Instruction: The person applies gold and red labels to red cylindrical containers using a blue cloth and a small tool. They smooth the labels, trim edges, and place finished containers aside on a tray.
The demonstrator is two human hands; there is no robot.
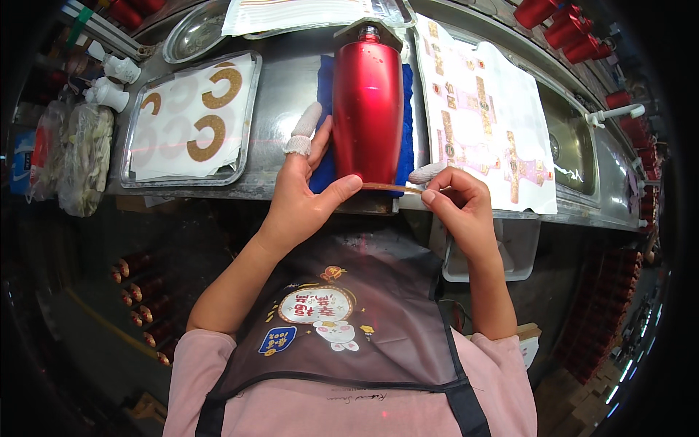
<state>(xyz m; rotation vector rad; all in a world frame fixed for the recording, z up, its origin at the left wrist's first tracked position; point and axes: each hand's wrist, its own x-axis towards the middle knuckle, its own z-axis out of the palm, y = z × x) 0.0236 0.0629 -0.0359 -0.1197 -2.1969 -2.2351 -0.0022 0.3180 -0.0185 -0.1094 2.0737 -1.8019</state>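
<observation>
A glossy red bottle (368,109) with a metallic threaded neck lies on a blue cloth (325,80), its neck pointing away from me. Along its near base edge runs a thin gold-brown strip (389,187). My left hand (298,186) is against the bottle's left side, the thumb pressing the strip's left end at the base. Its index finger wears a white finger cover and points upward. My right hand (462,207) pinches the strip's right end, which stretches out past the bottle, between thumb and fingers. A finger of this hand also wears a white cover.
To the left, a metal tray (251,109) holds sheets with gold curved decals (209,137). Printed decal sheets (495,124) lie on the right beside a sink (575,146) with a white tap. A steel bowl (193,36), white spray bottles (116,69) and bagged items (84,167) stand at left.
</observation>
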